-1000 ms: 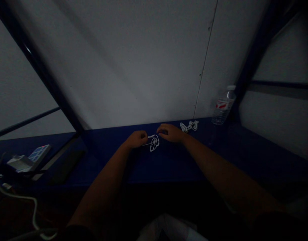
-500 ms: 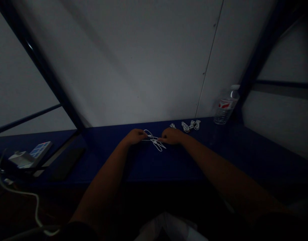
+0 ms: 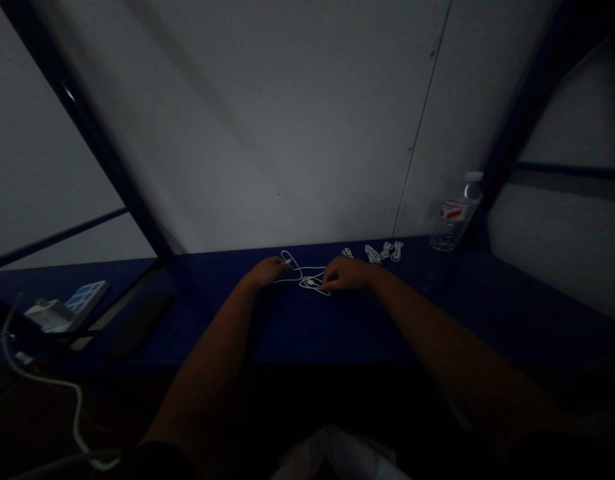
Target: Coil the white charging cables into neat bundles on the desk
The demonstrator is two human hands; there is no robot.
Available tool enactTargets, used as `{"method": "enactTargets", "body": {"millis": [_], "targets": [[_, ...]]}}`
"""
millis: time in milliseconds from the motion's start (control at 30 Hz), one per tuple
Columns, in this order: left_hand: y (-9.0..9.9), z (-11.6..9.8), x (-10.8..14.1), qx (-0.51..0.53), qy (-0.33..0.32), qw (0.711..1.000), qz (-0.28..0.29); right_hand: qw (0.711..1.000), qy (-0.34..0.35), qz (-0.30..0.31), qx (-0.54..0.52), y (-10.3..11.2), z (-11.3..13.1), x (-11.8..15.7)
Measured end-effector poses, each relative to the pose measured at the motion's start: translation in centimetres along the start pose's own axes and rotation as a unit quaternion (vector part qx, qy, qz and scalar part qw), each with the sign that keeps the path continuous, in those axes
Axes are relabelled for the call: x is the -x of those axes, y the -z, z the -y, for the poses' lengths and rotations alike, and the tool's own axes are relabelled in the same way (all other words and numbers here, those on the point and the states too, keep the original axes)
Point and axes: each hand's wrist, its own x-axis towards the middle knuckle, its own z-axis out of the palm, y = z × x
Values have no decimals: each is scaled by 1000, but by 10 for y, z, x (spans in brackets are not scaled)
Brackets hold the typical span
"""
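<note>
A thin white cable lies in loose loops on the blue surface, between my two hands. My left hand is closed on one end of it, near a small white connector. At the right side of the loops, my right hand has its fingers pinched on the cable. Another connector rests in the middle of the loops. Just behind my right hand sits a small white cable bundle, partly hidden.
Several white cable bundles lie near the wall at the right. A clear plastic bottle stands beyond them. At the left are a dark flat object, a power strip with a white adapter, and a hanging white cord.
The cable loops have spread flatter on the surface. My left hand has moved slightly left with the cable end, and the connector beside it shows farther from the loops.
</note>
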Motion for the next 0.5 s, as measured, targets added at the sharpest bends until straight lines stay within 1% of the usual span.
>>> {"method": "enactTargets", "body": {"millis": [33,100,167,267,333,400,433,500], "targets": [[0,0,-1,16,12,1000,2,1000,-9,18,-12,0,-3,1],[-1,1,-2,37,31,999,5,999,-39,21,-21,-1,-8,1],[-1,1,-3,47,44,998,2,997,-79,-6,-6,-4,-12,-2],[-1,2,-4,63,40,997,17,990,-130,-53,14,-13,-13,-9],[-1,2,-4,65,31,997,22,989,-142,-52,-1,-19,-13,-14],[0,2,-4,63,32,997,1,990,-136,-41,-9,-21,-13,-15],[1,2,-4,68,36,997,-20,991,-124,-43,-6,-20,-14,-14],[5,3,-5,101,44,991,-78,993,-101,-69,-4,-16,-16,-9]]}}
